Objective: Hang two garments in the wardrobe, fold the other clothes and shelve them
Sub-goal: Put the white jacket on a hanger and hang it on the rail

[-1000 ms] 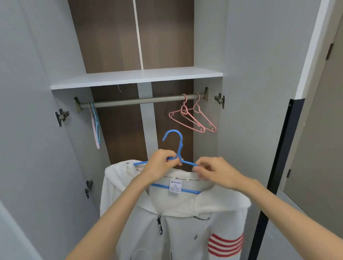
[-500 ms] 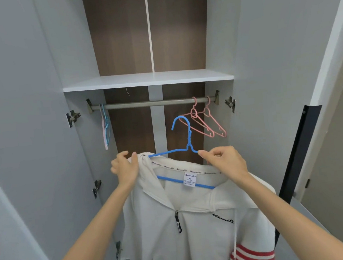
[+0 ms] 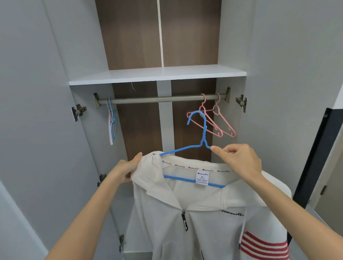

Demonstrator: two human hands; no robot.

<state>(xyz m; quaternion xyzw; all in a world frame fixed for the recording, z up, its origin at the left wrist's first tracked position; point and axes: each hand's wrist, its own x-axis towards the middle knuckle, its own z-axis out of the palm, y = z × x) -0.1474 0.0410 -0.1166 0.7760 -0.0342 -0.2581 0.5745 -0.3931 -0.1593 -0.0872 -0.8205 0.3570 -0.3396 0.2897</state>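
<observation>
A white zip jacket [image 3: 198, 221] with red stripes on one sleeve hangs on a blue hanger [image 3: 202, 126] in front of the open wardrobe. My left hand [image 3: 126, 167] grips the jacket's left shoulder over the hanger's end. My right hand [image 3: 236, 157] pinches the hanger just below its hook, at the right shoulder. The hook points up, a little below the metal rail [image 3: 163, 98] and in front of the pink hangers.
Two pink hangers [image 3: 218, 123] hang at the rail's right end; pink and blue hangers [image 3: 112, 125] hang at its left end. A white shelf [image 3: 157, 75] lies above the rail. Wardrobe doors stand open on both sides, with a dark door edge [image 3: 316, 162] at right.
My left hand left the hanger's neck and went to the jacket's left shoulder. My right hand went from the collar to the hanger's neck. Jacket and hanger rose towards the rail.
</observation>
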